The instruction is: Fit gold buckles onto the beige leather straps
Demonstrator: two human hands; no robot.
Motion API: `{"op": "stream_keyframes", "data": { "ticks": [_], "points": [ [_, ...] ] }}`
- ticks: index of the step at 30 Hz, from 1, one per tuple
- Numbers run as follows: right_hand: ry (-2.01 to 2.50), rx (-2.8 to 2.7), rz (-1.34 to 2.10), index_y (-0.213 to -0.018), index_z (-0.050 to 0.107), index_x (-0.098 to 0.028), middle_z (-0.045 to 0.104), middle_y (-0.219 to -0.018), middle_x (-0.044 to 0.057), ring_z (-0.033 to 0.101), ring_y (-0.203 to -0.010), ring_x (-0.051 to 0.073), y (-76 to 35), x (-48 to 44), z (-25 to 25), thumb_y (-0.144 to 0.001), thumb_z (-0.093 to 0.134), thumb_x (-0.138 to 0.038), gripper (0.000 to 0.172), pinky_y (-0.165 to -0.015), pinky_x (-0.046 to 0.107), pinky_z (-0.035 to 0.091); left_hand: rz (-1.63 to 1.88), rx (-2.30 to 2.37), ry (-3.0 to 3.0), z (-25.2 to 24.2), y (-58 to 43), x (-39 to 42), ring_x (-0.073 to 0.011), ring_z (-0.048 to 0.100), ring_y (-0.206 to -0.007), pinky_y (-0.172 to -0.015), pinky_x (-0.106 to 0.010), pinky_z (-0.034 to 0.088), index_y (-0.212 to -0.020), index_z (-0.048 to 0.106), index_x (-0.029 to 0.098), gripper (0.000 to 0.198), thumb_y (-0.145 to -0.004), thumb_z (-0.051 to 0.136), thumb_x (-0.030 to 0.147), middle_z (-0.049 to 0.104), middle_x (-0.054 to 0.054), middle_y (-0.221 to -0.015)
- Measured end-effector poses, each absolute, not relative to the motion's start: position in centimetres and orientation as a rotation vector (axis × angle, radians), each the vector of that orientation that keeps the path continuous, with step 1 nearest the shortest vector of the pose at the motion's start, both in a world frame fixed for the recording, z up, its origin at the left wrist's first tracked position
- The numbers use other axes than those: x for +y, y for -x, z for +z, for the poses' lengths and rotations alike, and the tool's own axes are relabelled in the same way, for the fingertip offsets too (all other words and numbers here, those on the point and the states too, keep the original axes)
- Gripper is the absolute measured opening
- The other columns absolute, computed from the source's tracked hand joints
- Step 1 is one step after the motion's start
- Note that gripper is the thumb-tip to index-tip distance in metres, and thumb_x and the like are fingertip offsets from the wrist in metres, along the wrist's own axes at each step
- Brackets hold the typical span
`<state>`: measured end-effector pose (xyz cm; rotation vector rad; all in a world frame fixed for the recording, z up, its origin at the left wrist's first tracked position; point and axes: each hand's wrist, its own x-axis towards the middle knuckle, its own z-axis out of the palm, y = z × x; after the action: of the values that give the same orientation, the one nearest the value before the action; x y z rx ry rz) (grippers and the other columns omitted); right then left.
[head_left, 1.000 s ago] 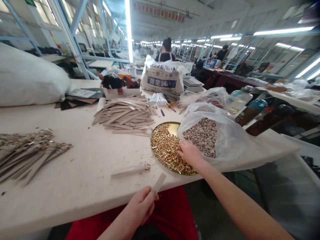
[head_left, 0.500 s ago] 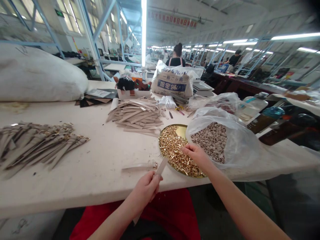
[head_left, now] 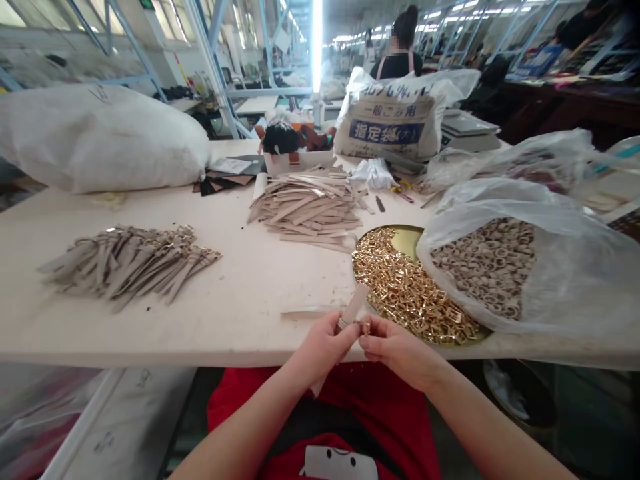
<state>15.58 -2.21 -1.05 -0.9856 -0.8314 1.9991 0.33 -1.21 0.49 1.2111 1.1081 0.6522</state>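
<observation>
My left hand (head_left: 327,340) is closed round a flat beige strap (head_left: 356,303), which sticks out above and below the fingers. Pinched in my right hand (head_left: 393,343) is a small gold buckle (head_left: 366,327), close against the left fingertips. A round gold tray (head_left: 407,241) heaped with gold buckles (head_left: 400,283) lies just beyond my right hand. Beside it an open plastic bag (head_left: 565,267) holds many beige loops (head_left: 493,260). Another strap (head_left: 305,313) rests on the table behind my left hand.
Loose straps (head_left: 307,203) are piled mid-table; straps with buckles (head_left: 135,263) lie at the left. Behind stand a white sack (head_left: 105,140), a printed bag (head_left: 387,120) and a scale (head_left: 470,127). A person (head_left: 400,57) is farther back.
My right hand has come from the buckle tray to my left hand and now holds a buckle. The view has shifted, so the table's things appear farther left or right.
</observation>
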Motion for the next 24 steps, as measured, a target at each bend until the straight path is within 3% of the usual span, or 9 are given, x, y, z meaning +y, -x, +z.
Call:
{"op": "stream_keyframes", "data": {
  "ticks": [8,12,17,24],
  "points": [
    [0.998,-0.5,1.849,-0.073,0.063,-0.02,0.06,-0.08,0.0,0.052,-0.067,0.01,-14.3,-2.4,-2.5,-0.066,0.071,-0.036,0.019,-0.063,0.025,0.043,0.757,1.285,-1.355,-0.7,-0.4,-1.2,-0.0088,0.039,-0.053,-0.052,-0.019,0.032,-0.077,0.049,0.016,0.023,-0.08,0.044,0.039,0.043,0.004,-0.057],
    [1.05,-0.442,1.764,-0.068,0.062,-0.02,0.059,-0.072,-0.002,0.052,-0.062,0.009,-14.9,-2.1,-2.7,-0.062,0.073,-0.036,0.02,-0.059,0.023,0.044,0.59,1.243,-1.486,0.0,0.8,-1.8,-0.011,0.04,-0.054,-0.052,-0.021,0.031,-0.079,0.051,0.016,0.032,-0.085,0.032,0.041,0.044,0.003,-0.057],
    [1.05,-0.511,1.716,-0.062,0.058,-0.02,0.057,-0.067,-0.003,0.047,-0.055,0.008,-15.4,-2.0,-2.6,-0.059,0.076,-0.032,0.021,-0.056,0.024,0.042,0.414,1.252,-1.555,0.5,1.9,-2.5,-0.0122,0.04,-0.053,-0.05,-0.022,0.028,-0.071,0.053,0.017,0.03,-0.084,0.034,0.036,0.045,0.002,-0.054],
    [1.052,-0.583,1.777,-0.079,0.061,-0.023,0.055,-0.066,-0.005,0.047,-0.056,0.008,-14.9,-3.6,-2.4,-0.059,0.076,-0.028,0.026,-0.057,0.023,0.04,0.342,1.22,-1.644,1.1,2.4,-3.0,-0.0116,0.04,-0.053,-0.051,-0.023,0.026,-0.064,0.048,0.018,0.028,-0.083,0.033,0.033,0.044,0.003,-0.055]
  ]
}}
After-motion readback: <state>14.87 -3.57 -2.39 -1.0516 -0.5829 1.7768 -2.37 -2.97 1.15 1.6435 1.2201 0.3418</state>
